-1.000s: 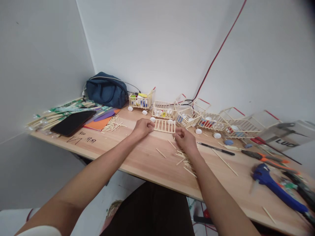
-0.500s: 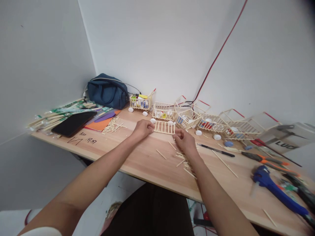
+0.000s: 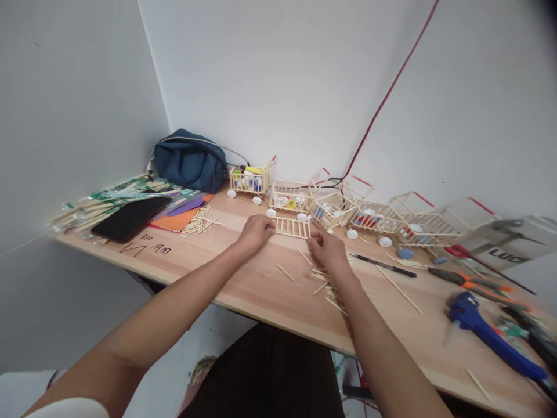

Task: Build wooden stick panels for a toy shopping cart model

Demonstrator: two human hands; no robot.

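Note:
Between my two hands is a small ladder-like panel of thin wooden sticks (image 3: 292, 227), with several short crossbars between two long rails. It lies about level at the tabletop, just in front of a mini stick cart (image 3: 289, 197) with white round wheels. My left hand (image 3: 257, 232) pinches the panel's left end with closed fingers. At the right end, the bent fingers of my right hand (image 3: 327, 248) close on the panel's corner; the fingertips are partly hidden. Loose short sticks (image 3: 324, 281) lie beside and under my right wrist.
More stick carts (image 3: 376, 217) line the wall. To the right are a black pen (image 3: 383, 265), pliers (image 3: 470, 281) and a blue glue gun (image 3: 491, 334). On the left lie a phone (image 3: 130, 219), a stick pile (image 3: 202, 222), packaged sticks and a blue bag (image 3: 191, 162).
The stick panel has come down slightly and tilted flatter toward the tabletop, still between both hands. My hands have shifted only a little, and the view has moved slightly.

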